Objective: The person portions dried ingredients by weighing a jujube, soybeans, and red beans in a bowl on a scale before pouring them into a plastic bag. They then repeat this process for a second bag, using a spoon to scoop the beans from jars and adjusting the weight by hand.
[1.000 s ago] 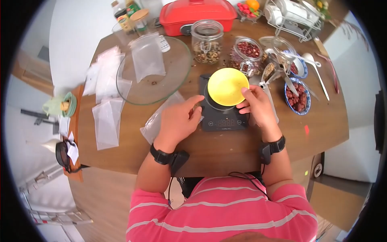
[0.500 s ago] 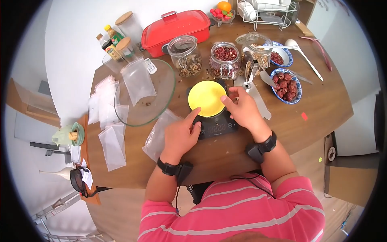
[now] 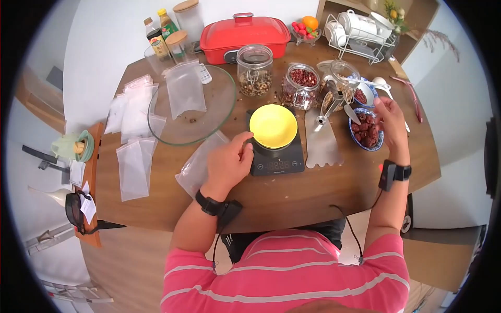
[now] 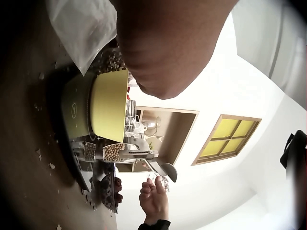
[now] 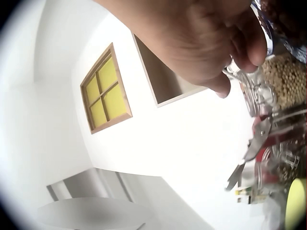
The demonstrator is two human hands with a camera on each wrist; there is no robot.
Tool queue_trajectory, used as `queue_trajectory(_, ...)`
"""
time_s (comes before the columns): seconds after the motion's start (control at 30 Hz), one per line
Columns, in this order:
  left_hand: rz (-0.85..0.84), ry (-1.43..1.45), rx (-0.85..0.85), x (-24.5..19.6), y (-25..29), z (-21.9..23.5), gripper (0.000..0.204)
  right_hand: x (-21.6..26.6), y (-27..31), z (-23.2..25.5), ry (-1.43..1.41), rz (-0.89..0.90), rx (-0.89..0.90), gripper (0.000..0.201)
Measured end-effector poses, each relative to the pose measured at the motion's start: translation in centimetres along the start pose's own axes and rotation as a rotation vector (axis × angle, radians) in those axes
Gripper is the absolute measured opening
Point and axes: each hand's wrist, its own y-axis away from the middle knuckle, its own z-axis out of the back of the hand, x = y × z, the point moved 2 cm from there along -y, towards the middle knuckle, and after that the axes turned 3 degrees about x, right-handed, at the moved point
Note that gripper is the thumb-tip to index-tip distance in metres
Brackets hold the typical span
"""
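Observation:
A yellow bowl (image 3: 273, 126) sits on a black kitchen scale (image 3: 277, 166) in the middle of the table. My left hand (image 3: 229, 161) is at the bowl's left side, its index fingertip right at the rim, and grips nothing. Over at the right, my right hand (image 3: 391, 124) is raised beside a blue-and-white bowl (image 3: 368, 149) of dried red dates (image 3: 367, 131). Its fingers are loosely bent, and nothing shows between them. In the left wrist view the yellow bowl (image 4: 109, 105) stands upright, with the right hand (image 4: 154, 199) above the dates beyond it.
Glass jars (image 3: 254, 73) of dried goods line the back, before a red electric cooker (image 3: 245, 37). A metal scoop (image 3: 329, 107) and a scalloped metal plate (image 3: 321, 143) lie right of the scale. Left are a glass lid (image 3: 219, 115) and several clear bags (image 3: 134, 172).
My right hand has let go of the yellow bowl's rim and moved right to the dates. The left hand stays by the bowl. The head view has shifted.

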Motion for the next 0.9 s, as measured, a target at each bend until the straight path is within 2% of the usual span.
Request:
queue_trajectory(0.07, -0.004, 0.0, -0.015, 0.0, 0.0, 0.1, 0.026, 0.9, -1.4, -0.9, 0.042, 0.035, -0.087, 0.048)
queue_trajectory(0.17, 0.024, 0.0, -0.026, 0.2, 0.1, 0.3, 0.024, 1.2, -3.1, -2.0, 0.012, 0.103, -0.041, 0.053)
queue_trajectory(0.2, 0.012, -0.004, -0.037, 0.3, 0.1, 0.3, 0.024, 1.4, -3.5, -2.2, 0.016, 0.12, -0.074, 0.045)
queue_trajectory(0.3, 0.003, 0.004, -0.057, 0.5, 0.0, 0.4, 0.022, 1.9, -4.7, -2.0, 0.112, 0.208, -0.067, 0.038)
queue_trajectory(0.37, 0.024, 0.018, -0.079, 0.7, 0.1, 0.3, 0.021, 3.8, -4.8, -1.5, 0.197, 0.31, -0.092, 0.033)
queue_trajectory(0.43, -0.005, -0.003, -0.053, 0.5, 0.1, 0.5, 0.02, 6.5, -4.6, -1.6, 0.169, 0.415, -0.104, 0.032)
queue_trajectory(0.47, 0.027, 0.004, -0.077, 0.5, 0.1, 0.6, 0.02, 8.1, -4.2, -2.0, 0.144, 0.406, -0.124, 0.031)
queue_trajectory(0.53, -0.027, 0.016, -0.053, 0.2, 0.0, 0.8, 0.018, 10.9, -4.1, -3.4, 0.026, 0.429, -0.109, 0.029)
queue_trajectory(0.67, -0.094, 0.035, -0.123, 1.0, 0.2, 0.3, 0.016, 15.0, -4.7, -7.3, 0.09, 0.529, -0.107, 0.024)
queue_trajectory(0.73, -0.106, 0.044, -0.12, 1.1, 0.1, 0.3, 0.016, 16.0, -6.0, -10.5, 0.099, 0.584, 0.048, 0.024)
queue_trajectory(0.77, -0.104, 0.044, -0.124, 1.1, 0.1, 0.3, 0.016, 16.2, -6.6, -12.0, 0.195, 0.573, 0.106, 0.027)
queue_trajectory(0.9, -0.085, 0.046, -0.095, 1.3, 0.1, 0.3, 0.015, 16.3, -7.8, -18.2, 0.268, 0.474, 0.278, 0.024)
